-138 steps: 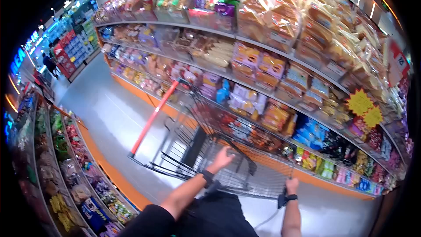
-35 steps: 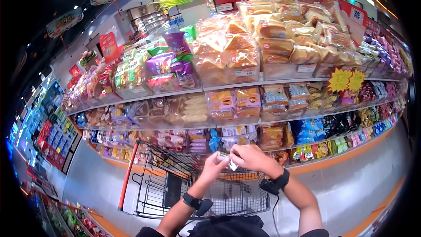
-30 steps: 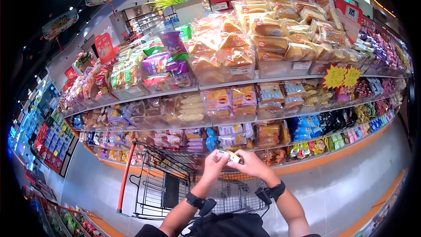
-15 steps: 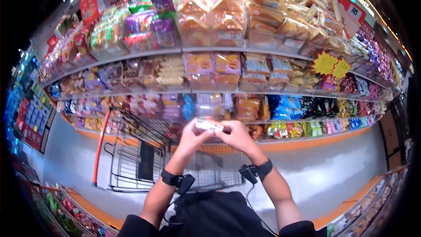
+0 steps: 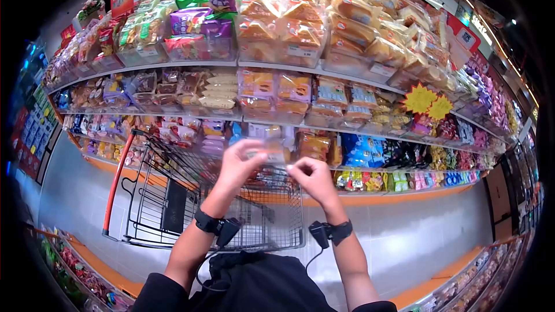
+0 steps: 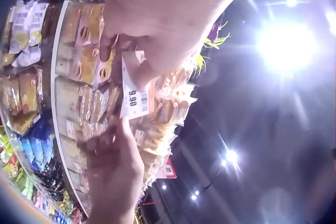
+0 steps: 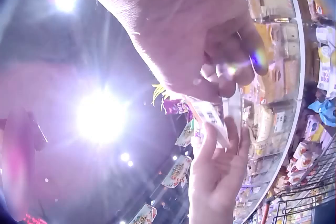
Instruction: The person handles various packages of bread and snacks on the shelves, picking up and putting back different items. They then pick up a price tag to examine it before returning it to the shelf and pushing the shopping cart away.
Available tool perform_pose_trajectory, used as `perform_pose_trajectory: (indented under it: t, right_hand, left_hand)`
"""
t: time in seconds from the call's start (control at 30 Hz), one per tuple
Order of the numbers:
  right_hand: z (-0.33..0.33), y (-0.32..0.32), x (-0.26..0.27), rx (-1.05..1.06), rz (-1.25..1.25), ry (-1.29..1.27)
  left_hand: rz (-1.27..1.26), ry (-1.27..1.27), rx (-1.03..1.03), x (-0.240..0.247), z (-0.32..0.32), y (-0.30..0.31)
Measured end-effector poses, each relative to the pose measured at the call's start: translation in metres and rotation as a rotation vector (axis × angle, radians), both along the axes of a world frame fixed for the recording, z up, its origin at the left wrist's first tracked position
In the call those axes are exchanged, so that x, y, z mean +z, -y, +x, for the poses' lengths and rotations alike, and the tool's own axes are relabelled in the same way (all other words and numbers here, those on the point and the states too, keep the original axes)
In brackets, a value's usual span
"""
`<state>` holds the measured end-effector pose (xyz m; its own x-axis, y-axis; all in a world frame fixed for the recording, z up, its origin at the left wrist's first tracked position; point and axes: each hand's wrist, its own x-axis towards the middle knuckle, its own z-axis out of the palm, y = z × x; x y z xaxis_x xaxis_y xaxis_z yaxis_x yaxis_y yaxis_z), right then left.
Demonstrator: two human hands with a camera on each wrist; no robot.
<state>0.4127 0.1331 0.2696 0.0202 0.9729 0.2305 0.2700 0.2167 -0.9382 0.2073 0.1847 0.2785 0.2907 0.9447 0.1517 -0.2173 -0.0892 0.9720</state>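
Note:
A small white price tag printed 9.90 is between my two hands in front of the bread shelves. My left hand pinches it, thumb flat over its face in the left wrist view. In the head view the tag is blurred. My right hand has its thumb and index finger brought together at the tag's other end. The right wrist view shows these right fingertips at a corner of the tag, with the other fingers curled. Below the hands stands a black wire shopping cart with a red handle.
Tiered shelves of packaged bread and snacks span the front, with a yellow starburst sign at right. More stocked shelves lie behind at lower left and lower right. Grey floor runs between them. Each wrist wears a cabled camera.
Earliest, my hands were down at the cart, the right one on its edge. They then came up together with the tag. Since half a second ago, the right hand has drawn slightly apart from the left.

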Motion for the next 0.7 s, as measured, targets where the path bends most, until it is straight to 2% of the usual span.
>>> perform_pose_trajectory:
  t: [0.07,0.13,0.17,0.23,0.27,0.3,0.4,0.43,0.5,0.53,0.57,0.63,0.67,0.7]
  right_hand:
    - [0.009,-0.005,0.002,-0.074,0.017,0.006]
    - [0.001,-0.010,0.009,-0.127,0.029,-0.055]
    - [-0.009,-0.012,0.015,-0.071,0.065,-0.112]
    - [-0.031,-0.024,0.009,-0.012,0.309,0.029]
    - [-0.033,-0.023,0.015,0.031,0.259,0.148]
    - [-0.030,-0.025,0.012,0.009,0.191,0.104]
    - [-0.007,-0.034,0.009,-0.061,0.056,-0.037]
    - [0.000,-0.038,0.014,-0.111,0.014,0.002]
    - [-0.001,-0.050,0.009,-0.052,0.051,-0.125]
    - [-0.009,-0.052,0.013,-0.057,0.043,-0.060]
    - [-0.018,-0.059,0.003,0.054,0.053,-0.147]
    - [-0.027,-0.066,-0.009,0.146,0.032,-0.079]
    - [-0.028,-0.066,-0.006,0.111,0.027,-0.058]
    - [-0.023,-0.067,-0.003,0.055,0.054,0.045]
  left_hand:
    - [0.027,0.023,0.117,0.005,-0.016,-0.014]
    - [0.050,-0.011,0.101,0.002,-0.015,-0.017]
    - [0.061,-0.029,0.096,-0.003,-0.011,-0.018]
    - [0.066,-0.079,-0.020,-0.014,0.000,-0.016]
    - [0.017,-0.026,-0.068,-0.015,0.002,-0.015]
    - [-0.017,-0.021,-0.075,-0.014,-0.001,-0.015]
    - [-0.022,-0.001,0.090,-0.015,-0.021,-0.030]
    - [-0.017,-0.013,0.111,-0.017,-0.030,-0.035]
    - [-0.051,-0.008,0.148,-0.013,-0.029,-0.036]
    - [-0.038,0.032,0.115,-0.008,-0.020,-0.030]
    - [0.032,0.015,0.090,-0.009,-0.012,-0.024]
    - [0.001,-0.059,-0.049,-0.016,-0.008,-0.026]
    - [-0.074,0.025,-0.011,-0.014,-0.010,-0.025]
    - [0.026,0.001,0.077,-0.016,-0.016,-0.029]
